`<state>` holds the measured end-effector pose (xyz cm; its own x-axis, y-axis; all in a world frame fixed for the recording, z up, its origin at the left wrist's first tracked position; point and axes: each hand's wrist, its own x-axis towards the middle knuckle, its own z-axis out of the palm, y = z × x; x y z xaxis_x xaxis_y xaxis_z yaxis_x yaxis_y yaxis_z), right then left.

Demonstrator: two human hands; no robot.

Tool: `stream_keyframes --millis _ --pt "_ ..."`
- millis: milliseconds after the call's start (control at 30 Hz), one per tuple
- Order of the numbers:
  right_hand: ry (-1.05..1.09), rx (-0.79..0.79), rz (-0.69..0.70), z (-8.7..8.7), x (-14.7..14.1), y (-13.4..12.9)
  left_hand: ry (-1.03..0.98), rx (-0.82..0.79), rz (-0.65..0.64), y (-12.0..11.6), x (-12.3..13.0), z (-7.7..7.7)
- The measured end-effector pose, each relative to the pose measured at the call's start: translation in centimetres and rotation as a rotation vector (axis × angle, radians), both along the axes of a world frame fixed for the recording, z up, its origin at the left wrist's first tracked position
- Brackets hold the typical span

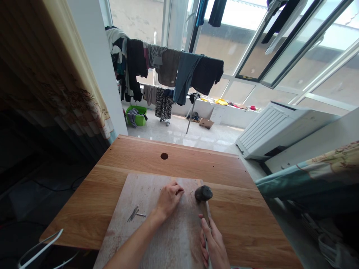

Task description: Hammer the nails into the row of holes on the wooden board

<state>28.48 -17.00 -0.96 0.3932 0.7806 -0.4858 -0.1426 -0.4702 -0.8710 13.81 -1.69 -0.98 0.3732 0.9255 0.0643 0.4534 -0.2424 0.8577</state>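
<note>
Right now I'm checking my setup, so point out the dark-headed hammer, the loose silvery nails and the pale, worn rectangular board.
Dark-headed hammer [203, 193]: head view, on its dark head.
Loose silvery nails [132, 214]: head view, on the small cluster.
Pale, worn rectangular board [171, 239]: head view, on its bare top.

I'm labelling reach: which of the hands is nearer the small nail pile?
Left: the left hand is right of the nail pile; the right hand, holding the hammer, is farther right.
</note>
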Motion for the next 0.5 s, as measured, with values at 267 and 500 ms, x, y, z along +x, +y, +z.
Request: stream_keyframes --millis 267,500 --pt "0.007 -0.023 0.081 -0.08 0.47 0.21 0.001 0.003 0.0 0.0 0.01 -0.03" --pt "-0.027 -0.029 0.082 0.01 0.41 0.18 0.007 0.007 0.015 -0.01 0.02 -0.01"
